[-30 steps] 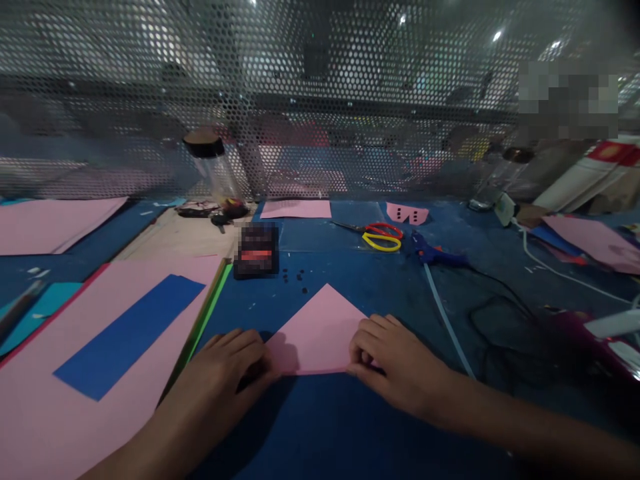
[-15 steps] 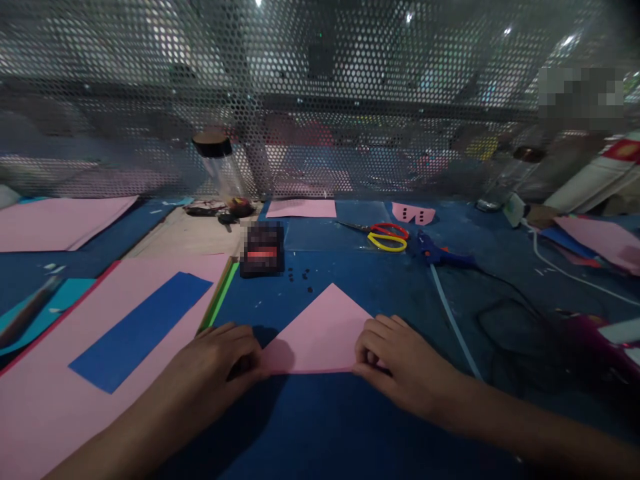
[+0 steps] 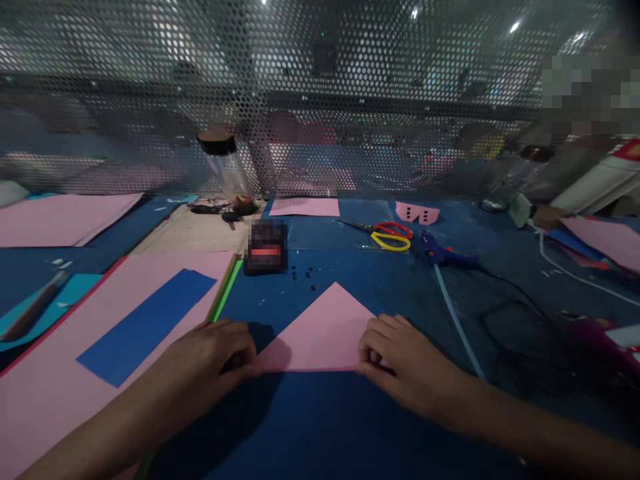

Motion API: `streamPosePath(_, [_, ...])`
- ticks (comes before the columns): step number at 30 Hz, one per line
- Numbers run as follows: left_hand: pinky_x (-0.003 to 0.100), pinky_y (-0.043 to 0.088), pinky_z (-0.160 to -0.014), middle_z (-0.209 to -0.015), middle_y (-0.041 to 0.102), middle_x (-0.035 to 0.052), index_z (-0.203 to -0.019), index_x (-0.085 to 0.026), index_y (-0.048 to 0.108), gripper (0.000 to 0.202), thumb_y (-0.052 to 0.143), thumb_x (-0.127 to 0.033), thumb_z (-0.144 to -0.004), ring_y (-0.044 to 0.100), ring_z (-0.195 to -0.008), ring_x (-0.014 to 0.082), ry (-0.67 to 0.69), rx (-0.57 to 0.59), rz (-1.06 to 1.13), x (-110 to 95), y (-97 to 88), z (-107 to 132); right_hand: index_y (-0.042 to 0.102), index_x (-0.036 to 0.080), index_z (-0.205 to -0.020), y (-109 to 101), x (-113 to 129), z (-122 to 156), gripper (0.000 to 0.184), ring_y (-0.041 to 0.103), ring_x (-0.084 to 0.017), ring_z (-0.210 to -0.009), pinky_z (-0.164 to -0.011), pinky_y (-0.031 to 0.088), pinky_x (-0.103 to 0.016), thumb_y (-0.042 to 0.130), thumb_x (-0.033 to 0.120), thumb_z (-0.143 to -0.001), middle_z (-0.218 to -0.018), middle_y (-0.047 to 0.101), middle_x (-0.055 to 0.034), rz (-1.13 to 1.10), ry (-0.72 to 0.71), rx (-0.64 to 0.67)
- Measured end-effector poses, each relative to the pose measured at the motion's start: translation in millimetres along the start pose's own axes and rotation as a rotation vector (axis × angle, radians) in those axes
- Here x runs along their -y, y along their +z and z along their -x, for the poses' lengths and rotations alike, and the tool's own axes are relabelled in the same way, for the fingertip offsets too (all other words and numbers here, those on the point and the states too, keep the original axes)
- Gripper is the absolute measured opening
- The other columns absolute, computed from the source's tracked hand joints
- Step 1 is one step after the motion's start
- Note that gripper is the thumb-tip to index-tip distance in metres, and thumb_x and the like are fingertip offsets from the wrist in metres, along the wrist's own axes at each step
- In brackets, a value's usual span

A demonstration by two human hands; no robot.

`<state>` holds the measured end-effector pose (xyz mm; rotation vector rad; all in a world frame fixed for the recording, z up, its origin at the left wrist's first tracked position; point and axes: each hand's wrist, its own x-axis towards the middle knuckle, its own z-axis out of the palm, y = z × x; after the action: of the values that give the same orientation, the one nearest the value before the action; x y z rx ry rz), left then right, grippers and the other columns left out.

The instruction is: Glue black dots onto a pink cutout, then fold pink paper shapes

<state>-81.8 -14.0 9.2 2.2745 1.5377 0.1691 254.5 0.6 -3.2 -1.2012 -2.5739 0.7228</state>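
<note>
A sheet of pink paper (image 3: 320, 333), triangular in outline with its point away from me, lies on the blue tabletop. My left hand (image 3: 223, 350) is closed at its left corner, thumb and fingers together there. At the right corner my right hand (image 3: 393, 357) is curled shut, its fingertips gripping the paper and hiding that corner. The paper's straight near edge, which looks like a fold, runs between both hands. Several tiny black pieces (image 3: 303, 274) lie just beyond the paper.
Left lie large pink sheets (image 3: 47, 393) with a blue strip (image 3: 147, 327). Scissors (image 3: 393, 237), a blue glue gun (image 3: 445, 253) with its cord and a pink cut-out (image 3: 417, 213) are farther back. A lidded jar (image 3: 225, 170) stands before the perforated metal screen (image 3: 320, 80).
My left hand has slid slightly left along the paper's near edge towards its corner. My right hand keeps its grip. The whole view has shifted a little.
</note>
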Motion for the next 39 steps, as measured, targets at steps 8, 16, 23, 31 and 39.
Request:
streamPosePath(8, [0.029,0.039,-0.060,-0.074,0.067,0.0004,-0.073,-0.025,0.067,0.015,0.064,-0.034,-0.086,0.060,-0.068,0.0190,-0.014,0.061,-0.056,8,-5.6,0,0.057,0.021,-0.083,-1,2,-1,0.013,0.053,-0.017,-0.085,-0.078,0.033,-0.034,0.066,0.018,-0.092,-0.087,0.062,0.0022,0.011,0.008,0.006])
streamPosePath(16, [0.029,0.039,-0.065,-0.079,0.067,0.0011,-0.075,-0.023,0.068,0.019,0.065,-0.038,-0.087,0.061,-0.073,0.0191,-0.075,0.166,-0.051,6,-12.7,-1,0.057,0.021,-0.084,-2,0,0,0.012,0.053,-0.017,-0.085,-0.079,0.033,-0.033,0.065,0.018,-0.093,-0.088,0.061,0.0026,0.005,0.004,0.011])
streamPosePath(23, [0.032,0.044,-0.072,-0.091,0.068,0.0019,-0.086,-0.026,0.070,0.011,0.073,-0.035,-0.081,0.063,-0.084,0.0231,-0.041,0.086,-0.020,-2,-15.2,4,0.057,0.021,-0.084,0,1,1,0.013,0.053,-0.017,-0.087,-0.080,0.033,-0.033,0.067,0.018,-0.092,-0.087,0.062,0.0029,-0.002,-0.002,-0.012])
streamPosePath(31, [0.036,0.046,-0.089,-0.110,0.068,0.0019,-0.107,-0.029,0.066,0.021,0.070,-0.025,-0.087,0.061,-0.105,0.0245,0.120,0.040,0.122,-46,17.6,-9,0.058,0.021,-0.084,1,-1,-1,0.013,0.051,-0.017,-0.084,-0.078,0.032,-0.032,0.068,0.021,-0.092,-0.089,0.062,0.0021,0.023,-0.026,-0.021])
streamPosePath(39, [0.037,0.040,-0.079,-0.086,0.067,0.0013,-0.083,-0.021,0.062,0.010,0.062,-0.020,-0.092,0.060,-0.087,0.0235,0.132,0.045,0.064,-71,33.7,-37,0.058,0.020,-0.086,1,0,0,0.014,0.052,-0.017,-0.087,-0.079,0.032,-0.032,0.069,0.026,-0.093,-0.090,0.064,0.0016,0.042,-0.045,-0.030])
